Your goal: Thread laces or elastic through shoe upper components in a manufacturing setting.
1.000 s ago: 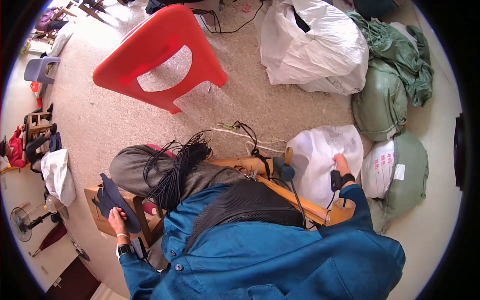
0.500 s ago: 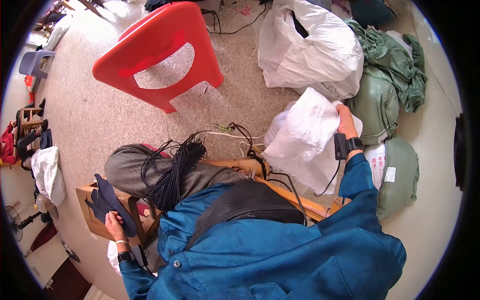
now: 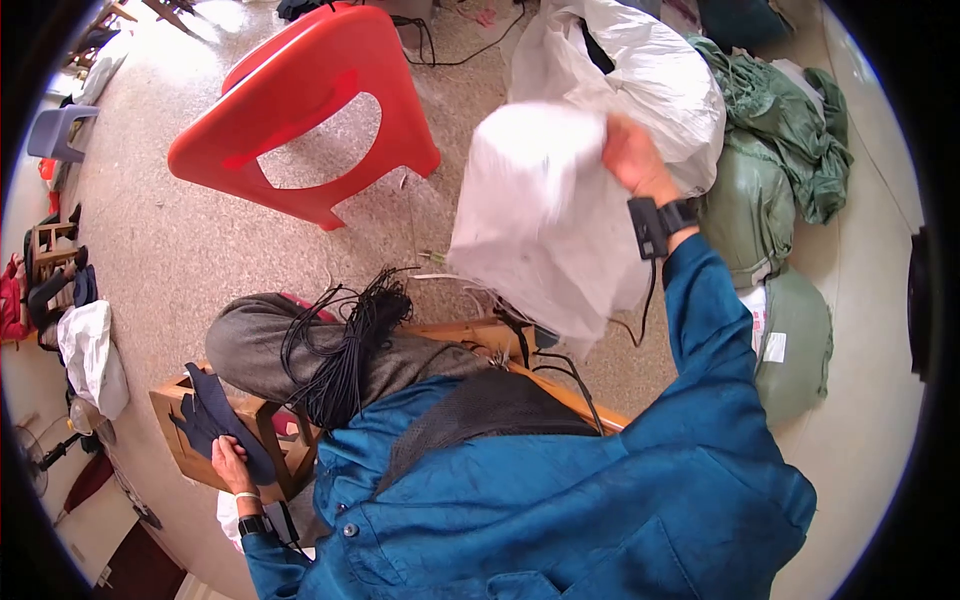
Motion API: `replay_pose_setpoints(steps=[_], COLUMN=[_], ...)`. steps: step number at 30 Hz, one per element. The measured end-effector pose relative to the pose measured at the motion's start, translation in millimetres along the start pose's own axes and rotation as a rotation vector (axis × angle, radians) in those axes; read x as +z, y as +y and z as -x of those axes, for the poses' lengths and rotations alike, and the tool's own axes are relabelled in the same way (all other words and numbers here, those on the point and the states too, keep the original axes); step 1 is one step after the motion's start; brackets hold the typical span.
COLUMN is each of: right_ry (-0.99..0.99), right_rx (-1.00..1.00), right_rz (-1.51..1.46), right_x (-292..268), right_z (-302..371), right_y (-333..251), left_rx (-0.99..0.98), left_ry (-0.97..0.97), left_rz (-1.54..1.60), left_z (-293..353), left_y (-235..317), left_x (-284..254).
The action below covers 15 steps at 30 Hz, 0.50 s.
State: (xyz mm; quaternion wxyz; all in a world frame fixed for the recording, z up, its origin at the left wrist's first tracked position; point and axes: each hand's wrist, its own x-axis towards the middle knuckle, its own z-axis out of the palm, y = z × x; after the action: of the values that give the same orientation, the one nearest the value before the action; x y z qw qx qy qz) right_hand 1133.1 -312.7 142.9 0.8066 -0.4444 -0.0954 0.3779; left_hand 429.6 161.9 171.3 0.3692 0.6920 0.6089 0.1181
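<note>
My right hand, smeared a little by motion, grips the upper edge of a white plastic sack. The sack hangs loosely above the floor, spread toward the left of the hand. At the lower left, my left hand is closed on a piece of dark navy cloth with narrow finger-like ends. That cloth lies against a wooden stool. Across my grey-trousered leg rests a bundle of thin black cords.
A red plastic stool lies tipped ahead. At the right stand a large white bag and several green sacks. Cables run beside a wooden bench. Another white bag sits far left.
My right hand has swung up and to the left, carrying the white sack, which now spreads out in front of the larger white bag. My left hand has hardly moved.
</note>
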Motion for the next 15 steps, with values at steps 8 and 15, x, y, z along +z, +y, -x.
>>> replay_pose_setpoints(steps=[8, 15], right_ry=[-0.399, -0.495], right_rx=[0.825, 0.267], right_rz=[0.349, 2.058], right_x=[110, 7], right_z=[64, 121], right_y=[94, 153], left_rx=[0.031, 0.101], left_ry=[0.026, 0.026], left_rz=[0.001, -0.021], left_z=[14, 16], left_y=[8, -1], left_x=[3, -1])
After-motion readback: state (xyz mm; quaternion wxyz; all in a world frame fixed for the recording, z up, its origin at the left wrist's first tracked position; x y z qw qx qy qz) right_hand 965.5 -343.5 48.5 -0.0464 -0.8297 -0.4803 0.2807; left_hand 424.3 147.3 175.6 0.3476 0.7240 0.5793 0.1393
